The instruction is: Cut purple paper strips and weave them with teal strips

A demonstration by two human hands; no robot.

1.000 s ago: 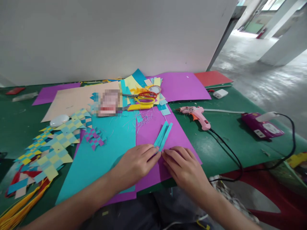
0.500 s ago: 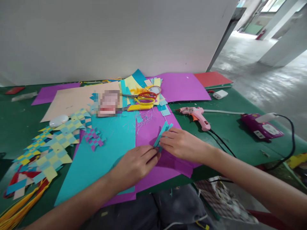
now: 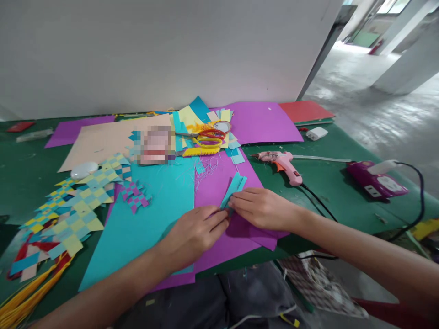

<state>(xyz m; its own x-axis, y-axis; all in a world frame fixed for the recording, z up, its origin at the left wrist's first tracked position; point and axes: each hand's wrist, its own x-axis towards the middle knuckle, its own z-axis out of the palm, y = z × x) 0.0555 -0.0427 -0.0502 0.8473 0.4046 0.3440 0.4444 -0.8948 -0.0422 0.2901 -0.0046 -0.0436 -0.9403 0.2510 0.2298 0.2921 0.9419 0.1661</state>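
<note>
A narrow turquoise paper strip (image 3: pixel 236 183) with a lengthwise crease is pinched at its lower end by both hands. My left hand (image 3: pixel 197 228) is closed on it from the left, the fingertips meeting those of the other hand. From the right, my right hand (image 3: pixel 255 206) grips its edge with bent fingers. The strip's lower end is hidden by the fingers. Under the hands lie a purple paper sheet (image 3: pixel 214 249) and a large turquoise sheet (image 3: pixel 137 246). A small purple-and-turquoise woven paper piece (image 3: pixel 135 196) rests left of the hands.
Scissors (image 3: pixel 211 135) and a yellow-handled cutter (image 3: pixel 200 151) lie beyond the hands among paper scraps. To the right are a pink glue gun (image 3: pixel 281 165) with its cord and a purple power socket (image 3: pixel 375 180). Woven paper pieces (image 3: pixel 82 196) and yellow tassels (image 3: pixel 37 297) are at left.
The strip's two upper parts, separated by a gap before, now sit together and show a broader face. Both hands keep their hold almost in the same place.
</note>
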